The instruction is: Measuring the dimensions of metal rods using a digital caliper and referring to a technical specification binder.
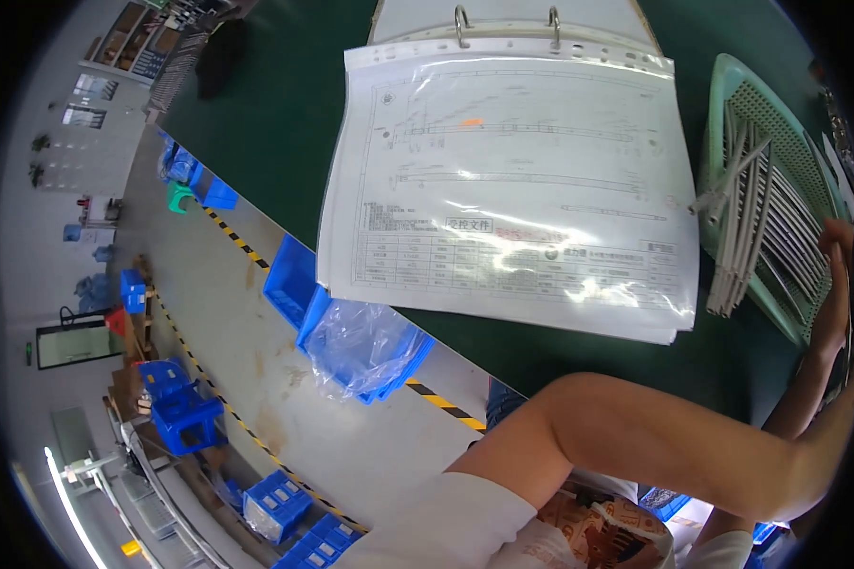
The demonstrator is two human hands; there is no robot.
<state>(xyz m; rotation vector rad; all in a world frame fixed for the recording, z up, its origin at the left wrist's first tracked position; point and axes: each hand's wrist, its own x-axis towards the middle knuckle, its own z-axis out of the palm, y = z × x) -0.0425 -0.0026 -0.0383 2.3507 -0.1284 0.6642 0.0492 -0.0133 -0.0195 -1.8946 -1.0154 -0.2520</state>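
Both my hands are at the far right rim, partly cut off by the dark picture edge. My left arm reaches across from the lower middle with its elbow bent, and my left hand (852, 384) shows only in part, its fingers hidden. Just beyond it, my right hand (832, 299) is raised beside a green mesh basket (731, 81), its visible fingers bent together. A thin, long edge runs beside these fingers; what it belongs to cannot be made out. Many slim grey tubes (778, 218) lie in the basket, some bundled over its near-left side.
A ring binder with drawing sheets in clear sleeves (512, 190) lies open on the dark green table (266, 123). Blue bins (289, 280), one with clear plastic film (365, 346), stand past the table edge. Stools, crates and striped floor tape are at left.
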